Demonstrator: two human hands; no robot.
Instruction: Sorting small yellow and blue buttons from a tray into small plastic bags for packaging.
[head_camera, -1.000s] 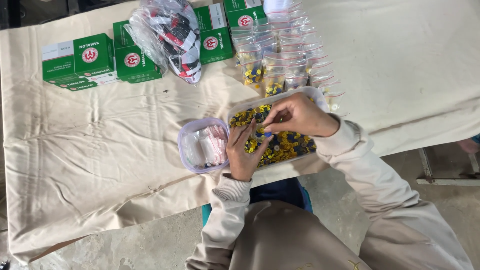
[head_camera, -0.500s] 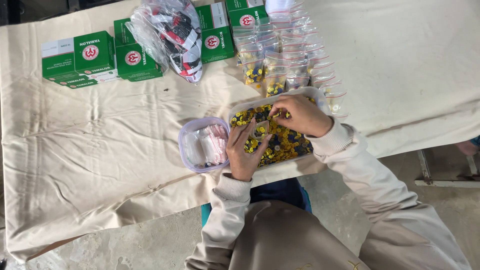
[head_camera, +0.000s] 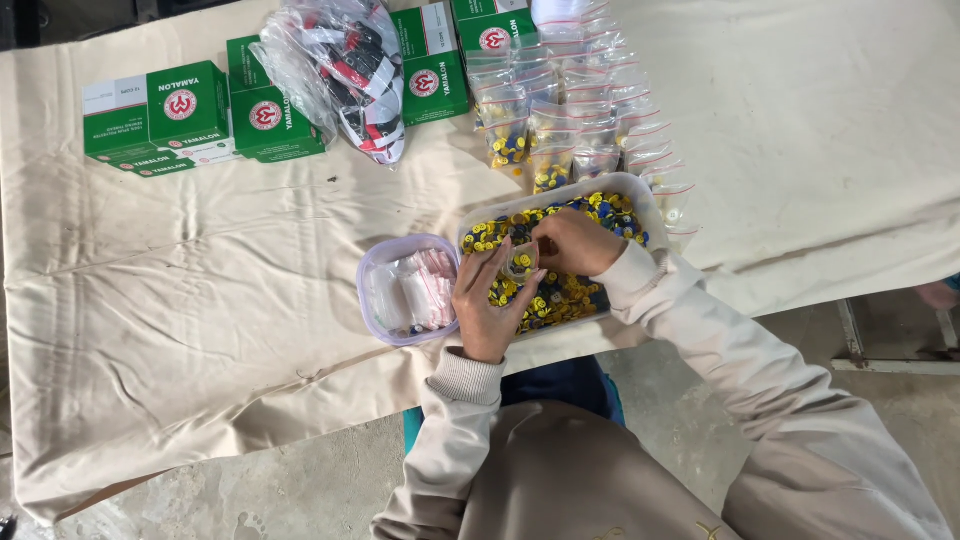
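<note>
My left hand (head_camera: 487, 300) holds a small clear plastic bag (head_camera: 520, 264) over a clear rectangular tray (head_camera: 640, 190) full of small yellow and blue round pieces (head_camera: 560, 295). My right hand (head_camera: 575, 240) is closed at the bag's mouth, its fingers pinched on something too small to make out. Just left of the tray stands a small clear tub (head_camera: 385, 260) with empty white zip bags (head_camera: 420, 290) inside.
Several filled zip bags (head_camera: 570, 110) lie behind the tray. Green boxes (head_camera: 165, 115) and more green boxes (head_camera: 440, 60) flank a clear sack of red, white and black parts (head_camera: 345, 70). A cream cloth (head_camera: 200, 300) covers the table; its front edge is at my lap.
My right hand has drawn back from the tray's far side toward the left hand, meeting the small bag. The left hand has stayed in place.
</note>
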